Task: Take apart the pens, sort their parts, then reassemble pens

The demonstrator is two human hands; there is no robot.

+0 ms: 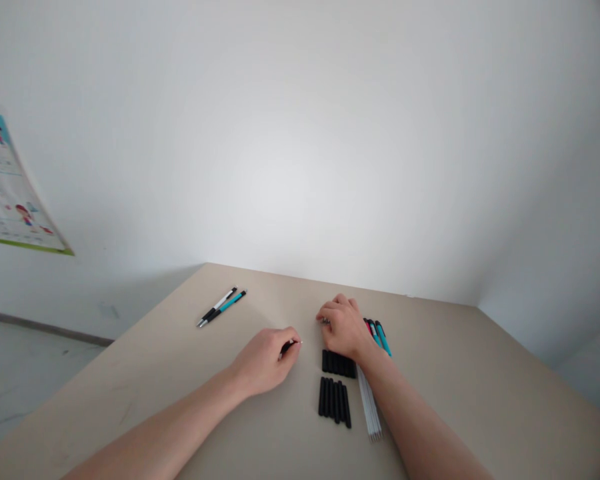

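1. A person's left hand (267, 362), left of center on a smooth beige tabletop (260, 440), clamps thumb and fingers on a slim black pen piece (289, 347), its pale tip pointing right and slightly far.
2. The right hand (344, 328) curls, fingertips near small silvery pieces (325, 321); whether it grips them cannot be told.
3. Matte black tubes (334, 401) lie side by side in two rows, long axes running near to far.
4. Slender white refills (369, 403) run alongside, metallic tips near; glossy teal barrels (383, 339) lie beyond the right wrist.
5. Far left, two pens (223, 307) slant, silver tips toward near left.
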